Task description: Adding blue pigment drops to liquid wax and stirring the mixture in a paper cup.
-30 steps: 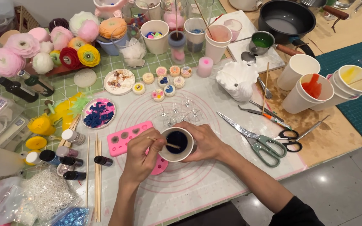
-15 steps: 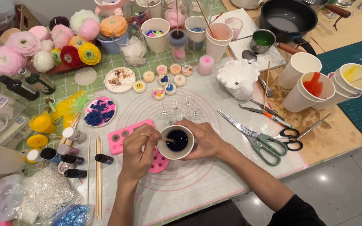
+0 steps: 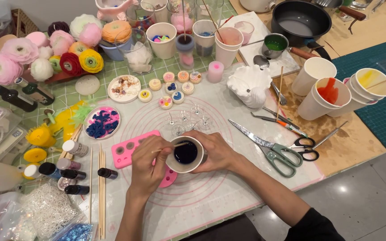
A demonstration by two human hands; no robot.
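Head view: R hand grips paper cup of dark liquid; L hand pinches thin stick w/ tip in cup, over pink mold.

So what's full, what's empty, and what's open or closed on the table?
Paper cup: holds dark liquid, gripped by right hand.
Stir stick: in left hand, tip in the cup.
Green-handled scissors: lying flat, shut.
Black pan: holds pale liquid.
Pink mold: cavities look empty.
White cup: looks empty.
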